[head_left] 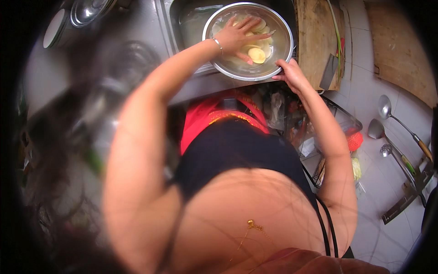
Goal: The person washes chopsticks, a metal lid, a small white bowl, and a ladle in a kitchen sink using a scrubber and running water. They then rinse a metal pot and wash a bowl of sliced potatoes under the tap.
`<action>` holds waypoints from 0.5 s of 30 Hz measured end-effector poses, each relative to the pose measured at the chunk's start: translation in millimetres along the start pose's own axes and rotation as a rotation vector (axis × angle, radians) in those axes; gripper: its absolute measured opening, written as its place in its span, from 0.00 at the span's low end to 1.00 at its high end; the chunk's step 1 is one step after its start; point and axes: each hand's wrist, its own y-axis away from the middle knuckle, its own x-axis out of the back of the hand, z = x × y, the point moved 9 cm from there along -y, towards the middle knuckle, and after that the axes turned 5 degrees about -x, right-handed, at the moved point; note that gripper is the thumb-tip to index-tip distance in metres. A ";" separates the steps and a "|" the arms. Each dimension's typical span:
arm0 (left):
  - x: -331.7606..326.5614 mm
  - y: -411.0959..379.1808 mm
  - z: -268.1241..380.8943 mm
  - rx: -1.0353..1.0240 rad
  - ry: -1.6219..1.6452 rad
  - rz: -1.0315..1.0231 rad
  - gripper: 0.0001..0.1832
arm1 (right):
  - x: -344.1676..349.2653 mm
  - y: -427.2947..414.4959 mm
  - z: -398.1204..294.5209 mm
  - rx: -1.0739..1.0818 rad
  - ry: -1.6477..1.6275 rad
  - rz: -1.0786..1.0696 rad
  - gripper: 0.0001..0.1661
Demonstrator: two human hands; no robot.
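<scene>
A round metal bowl (219, 68) is tilted over the near right part of the sink. Pale yellow slices, which look like potato (256, 54), lie inside it, apparently in some water. My left hand (239, 36), with a bracelet at the wrist, is spread palm down over the slices with its fingers apart. Whether it presses on them I cannot tell. At the bowl's lower right, my right hand (290, 72) grips the rim, thumb inside and fingers partly hidden beneath. Under the bowl, the steel sink basin (191, 29) holds cloudy water.
Right of the sink lies a wooden cutting board (309, 34) bearing a cleaver (329, 72) and a long green stalk (335, 27). Ladles and a turner (376, 128) hang on the tiled wall. Metal bowls (89, 12) stand at the upper left. The lower left is blurred.
</scene>
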 end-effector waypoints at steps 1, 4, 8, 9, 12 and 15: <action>-1.9 0.4 -1.6 -0.001 0.012 0.003 0.56 | -0.3 -0.9 -3.4 -0.014 0.016 0.018 0.17; -10.7 0.6 -9.6 0.003 0.065 0.033 0.54 | 1.5 -7.7 -11.7 -0.068 0.080 0.043 0.18; -22.3 7.9 -16.1 0.020 0.136 0.103 0.52 | -1.4 -11.9 -25.8 -0.100 0.181 0.055 0.18; -20.3 11.4 -17.8 0.024 0.140 0.111 0.52 | -4.2 -12.7 -28.2 -0.104 0.204 0.049 0.18; -17.9 16.6 -23.2 0.073 0.166 0.085 0.50 | -5.6 -14.8 -32.1 -0.095 0.197 0.063 0.18; -12.7 18.3 -24.1 0.097 0.159 0.082 0.47 | -4.4 -16.9 -32.7 -0.101 0.221 0.049 0.18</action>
